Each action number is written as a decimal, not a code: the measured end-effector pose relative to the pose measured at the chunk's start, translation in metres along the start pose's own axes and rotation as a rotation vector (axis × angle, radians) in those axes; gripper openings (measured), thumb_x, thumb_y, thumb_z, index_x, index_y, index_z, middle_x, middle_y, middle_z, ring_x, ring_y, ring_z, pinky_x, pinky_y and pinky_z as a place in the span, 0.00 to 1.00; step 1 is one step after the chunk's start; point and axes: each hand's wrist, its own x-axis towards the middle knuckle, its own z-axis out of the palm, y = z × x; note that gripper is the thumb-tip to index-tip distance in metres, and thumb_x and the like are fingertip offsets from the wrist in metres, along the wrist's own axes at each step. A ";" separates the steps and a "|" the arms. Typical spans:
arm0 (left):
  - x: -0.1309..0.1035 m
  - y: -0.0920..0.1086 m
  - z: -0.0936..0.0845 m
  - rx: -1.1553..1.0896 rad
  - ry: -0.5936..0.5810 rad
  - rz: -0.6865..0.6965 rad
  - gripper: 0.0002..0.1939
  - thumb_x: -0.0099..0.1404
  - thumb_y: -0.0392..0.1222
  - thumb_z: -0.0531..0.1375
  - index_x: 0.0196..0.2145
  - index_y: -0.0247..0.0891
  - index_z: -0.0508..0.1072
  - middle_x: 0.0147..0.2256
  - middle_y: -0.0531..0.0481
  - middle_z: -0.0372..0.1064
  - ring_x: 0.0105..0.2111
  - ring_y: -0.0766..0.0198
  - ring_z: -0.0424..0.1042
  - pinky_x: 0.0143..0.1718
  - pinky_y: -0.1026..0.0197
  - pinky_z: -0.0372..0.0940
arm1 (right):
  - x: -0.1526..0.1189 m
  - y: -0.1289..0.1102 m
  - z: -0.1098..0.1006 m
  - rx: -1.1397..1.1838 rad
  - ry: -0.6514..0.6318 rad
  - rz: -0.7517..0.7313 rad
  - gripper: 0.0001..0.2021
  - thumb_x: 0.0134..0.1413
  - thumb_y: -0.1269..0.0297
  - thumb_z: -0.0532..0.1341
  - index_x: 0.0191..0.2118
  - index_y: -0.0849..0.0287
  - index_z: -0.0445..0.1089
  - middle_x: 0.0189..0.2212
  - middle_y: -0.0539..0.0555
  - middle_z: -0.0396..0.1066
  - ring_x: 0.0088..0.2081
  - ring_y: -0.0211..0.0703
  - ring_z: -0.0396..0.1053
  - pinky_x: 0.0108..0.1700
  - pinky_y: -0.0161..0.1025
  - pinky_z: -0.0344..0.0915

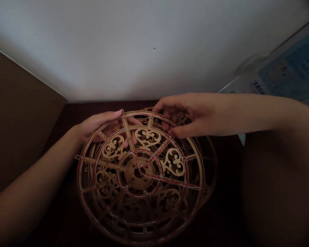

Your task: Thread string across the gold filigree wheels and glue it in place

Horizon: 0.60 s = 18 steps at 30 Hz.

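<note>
A round, gold-brown openwork frame (130,132) with spokes, scroll ornaments and a central hub fills the lower middle of the head view. Red and pale wire-like lines run along its rings and some spokes. More frames of similar shape show behind and beneath it. My left hand (108,125) grips the upper left rim, thumb on top and fingers reaching behind through the openings. At the upper right rim, my right hand (180,115) has its thumb and fingers curled about the edge. Its fingertips are partly hidden behind the rim.
A pale wall (154,75) rises just behind the frames, and a brown panel (18,127) stands at the left. To the right is a blue and white printed box or sheet (288,68). The dark surface below is hard to make out.
</note>
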 end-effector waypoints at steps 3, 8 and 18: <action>0.001 0.000 0.003 0.003 0.038 -0.006 0.32 0.71 0.56 0.58 0.63 0.31 0.74 0.38 0.37 0.82 0.28 0.49 0.79 0.32 0.52 0.74 | -0.001 -0.001 -0.002 0.025 -0.023 -0.007 0.20 0.59 0.62 0.71 0.57 0.51 0.77 0.46 0.52 0.83 0.40 0.51 0.84 0.31 0.36 0.81; 0.000 -0.002 -0.002 0.036 -0.072 0.026 0.33 0.69 0.62 0.64 0.57 0.30 0.78 0.42 0.34 0.82 0.30 0.51 0.80 0.32 0.55 0.74 | -0.001 -0.001 -0.001 0.121 -0.001 0.023 0.21 0.52 0.66 0.74 0.53 0.51 0.80 0.43 0.51 0.84 0.37 0.51 0.84 0.29 0.38 0.81; 0.000 -0.001 -0.002 0.042 -0.111 0.037 0.30 0.68 0.62 0.66 0.54 0.33 0.81 0.42 0.36 0.83 0.32 0.54 0.81 0.35 0.58 0.75 | 0.006 0.005 0.005 0.107 0.018 0.038 0.20 0.49 0.67 0.77 0.50 0.51 0.80 0.35 0.49 0.81 0.28 0.47 0.79 0.24 0.41 0.74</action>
